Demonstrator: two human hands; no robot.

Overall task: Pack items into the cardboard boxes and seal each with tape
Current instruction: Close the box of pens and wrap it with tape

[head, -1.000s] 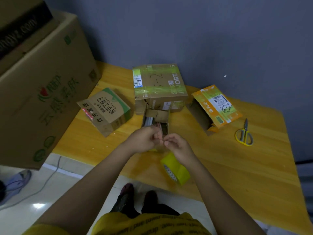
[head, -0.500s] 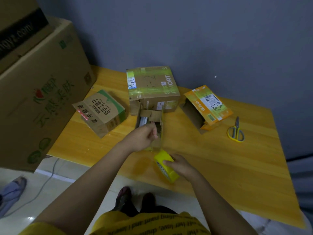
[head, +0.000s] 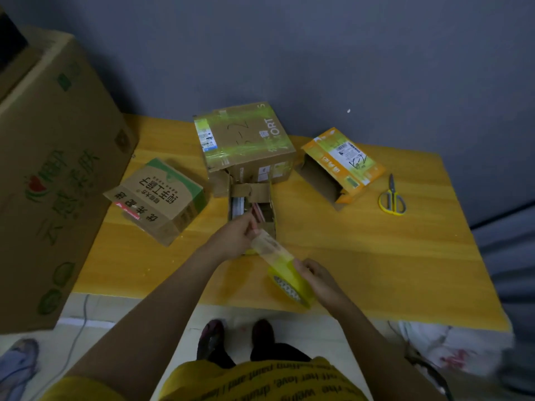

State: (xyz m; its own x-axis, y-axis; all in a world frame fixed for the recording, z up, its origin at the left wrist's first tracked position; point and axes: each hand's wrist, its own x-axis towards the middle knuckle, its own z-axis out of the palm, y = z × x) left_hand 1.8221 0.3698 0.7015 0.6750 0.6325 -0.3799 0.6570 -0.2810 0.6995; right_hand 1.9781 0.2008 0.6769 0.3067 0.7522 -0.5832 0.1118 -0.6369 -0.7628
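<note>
The left hand (head: 233,240) pinches the free end of a clear strip of tape (head: 267,245), its grip closed tight on that end just over the near end of the small open box (head: 251,204). The strip runs taut down and to the right to the yellow tape roll (head: 291,282), which the right hand (head: 320,280) holds with fingers curled round its far side; the roll hangs above the near edge of the surface (head: 376,256).

The small open box stands near the middle of the surface, flaps up, with packets showing inside, and its far end touches the large taped box (head: 246,140) at the back edge. To the left lies a brown and green carton (head: 157,198), tilted, near the left edge. To the right an orange box (head: 341,163) lies on its side with its mouth open toward the person, and yellow-handled scissors (head: 392,198) lie just beside it near the right edge. The right near part of the surface is bare wood. A very large carton (head: 52,183) stands against the left edge.

The roll is bright yellow with a patterned core; the pulled strip looks glossy and nearly transparent.
</note>
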